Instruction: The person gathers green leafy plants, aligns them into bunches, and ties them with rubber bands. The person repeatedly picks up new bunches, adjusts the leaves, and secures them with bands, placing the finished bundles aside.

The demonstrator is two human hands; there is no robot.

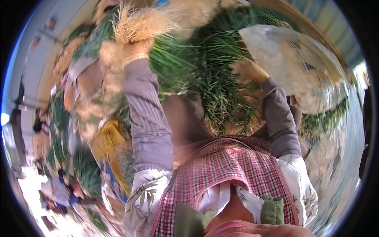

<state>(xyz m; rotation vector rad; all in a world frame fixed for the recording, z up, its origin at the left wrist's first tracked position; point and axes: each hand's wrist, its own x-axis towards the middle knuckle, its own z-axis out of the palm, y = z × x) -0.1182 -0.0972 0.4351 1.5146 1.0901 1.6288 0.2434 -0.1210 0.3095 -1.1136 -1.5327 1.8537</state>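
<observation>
At the upper left, my left hand [142,47] is closed round a bunch of green leafy stalks just below their pale, stringy roots [145,23]. The long green leaves [174,56] of that bunch trail to the right. My right hand [250,71], blurred, is at the edge of a heap of green leaves [219,86], beside a translucent plastic sheet or sack [284,59]. Whether its fingers grip any leaves cannot be made out. Loose leaf scraps lie below the heap, in front of my checked apron [231,166].
A yellow and blue woven sack [111,142] lies left of my left arm. Further bundles of green stalks [86,166] lie beyond it, with several people [62,189] at the far lower left. A corrugated wall [334,23] stands at the upper right.
</observation>
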